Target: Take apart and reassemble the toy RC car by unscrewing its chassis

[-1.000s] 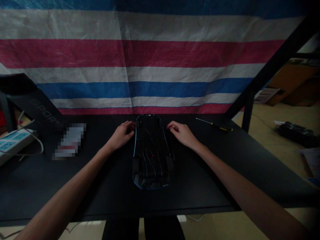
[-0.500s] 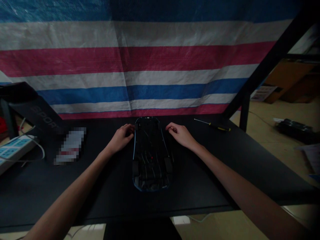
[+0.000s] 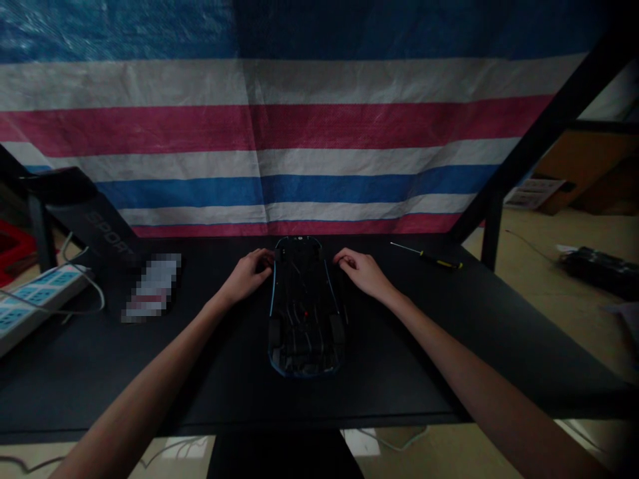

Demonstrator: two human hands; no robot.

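A toy car (image 3: pixel 303 299) lies upside down on the black table, its dark underside and wheels facing up and thin blue edges showing along its body. A small red spot is visible on the underside. Just left of the car's far half rests my left hand (image 3: pixel 249 273), loosely curled with a gap between thumb and fingers. Its fingertips come close to the car's side; whether they touch it I cannot tell. On the other side, my right hand (image 3: pixel 362 269) lies on the table, fingers loosely bent, a little apart from the car. Neither hand holds anything.
A screwdriver (image 3: pixel 442 261) with a black and yellow handle lies at the far right. To the left are a blurred-out flat object (image 3: pixel 154 287), a black case marked SPORT (image 3: pixel 100 223) and a white power strip (image 3: pixel 42 303) with a cable. A striped tarp (image 3: pixel 319 126) hangs behind the black table (image 3: pixel 224 392).
The camera view has shifted slightly, so everything appears a little further right. My hands and the toy car keep their places relative to each other.
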